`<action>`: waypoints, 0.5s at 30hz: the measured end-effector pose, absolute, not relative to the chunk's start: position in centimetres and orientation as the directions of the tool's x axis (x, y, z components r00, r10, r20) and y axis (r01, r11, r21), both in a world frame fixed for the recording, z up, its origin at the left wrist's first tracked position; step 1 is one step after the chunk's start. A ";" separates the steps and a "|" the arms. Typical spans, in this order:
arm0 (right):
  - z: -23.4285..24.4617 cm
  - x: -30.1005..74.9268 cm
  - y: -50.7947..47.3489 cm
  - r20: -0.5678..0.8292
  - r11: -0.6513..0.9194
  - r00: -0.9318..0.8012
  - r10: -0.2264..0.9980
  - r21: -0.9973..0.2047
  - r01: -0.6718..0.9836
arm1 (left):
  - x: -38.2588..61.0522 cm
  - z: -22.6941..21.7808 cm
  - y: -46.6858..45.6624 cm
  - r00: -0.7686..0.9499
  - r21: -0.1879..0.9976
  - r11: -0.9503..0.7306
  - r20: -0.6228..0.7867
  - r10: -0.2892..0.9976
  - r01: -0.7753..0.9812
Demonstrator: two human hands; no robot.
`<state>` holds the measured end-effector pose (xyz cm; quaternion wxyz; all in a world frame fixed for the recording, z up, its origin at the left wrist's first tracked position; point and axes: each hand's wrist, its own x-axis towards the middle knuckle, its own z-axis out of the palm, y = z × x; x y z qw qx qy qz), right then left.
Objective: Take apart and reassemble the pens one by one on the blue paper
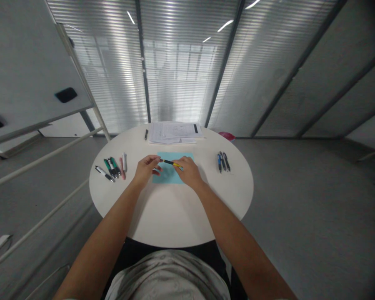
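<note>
Between my two hands a yellow and black pen (171, 162) is held sideways above a light blue sheet (168, 178). My left hand (147, 167) pinches the pen's dark end, with its lower fingers partly curled. At the yellow end, my right hand (188, 170) is closed round the pen, its fingertips partly hidden. The blue sheet lies flat on the white table (171, 221) beneath both hands.
Several pens and markers (111, 167) lie at the table's left. On the right are three pens (223, 161) side by side. Papers (173, 133) and a small dark pen (146, 134) lie at the far edge. A whiteboard frame (81, 79) stands to the left.
</note>
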<state>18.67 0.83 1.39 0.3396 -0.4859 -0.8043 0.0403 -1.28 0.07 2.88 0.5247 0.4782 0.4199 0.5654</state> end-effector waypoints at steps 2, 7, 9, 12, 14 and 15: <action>1.4 18.7 0.8 0.513 0.520 -0.291 0.808 -0.388 0.761 | -1.2 2.9 0.0 0.014 0.978 -0.092 0.097 0.995 -0.189; 1.5 18.6 0.6 0.521 0.524 -0.294 0.802 -0.375 0.765 | -1.2 3.1 -0.1 0.019 0.979 -0.099 0.104 0.994 -0.177; 1.6 18.6 0.6 0.523 0.525 -0.296 0.799 -0.369 0.767 | -1.2 3.1 0.0 0.024 0.981 -0.103 0.109 0.994 -0.167; 1.7 18.6 0.5 0.527 0.532 -0.299 0.796 -0.372 0.761 | -1.3 3.0 0.1 0.040 0.982 -0.099 0.107 0.994 -0.162; 1.7 18.7 0.5 0.529 0.541 -0.305 0.792 -0.375 0.753 | -1.4 3.0 0.1 0.058 0.982 -0.090 0.101 0.993 -0.166; 1.7 18.7 0.5 0.530 0.547 -0.311 0.789 -0.373 0.750 | -1.4 3.0 0.1 0.065 0.982 -0.085 0.097 0.993 -0.166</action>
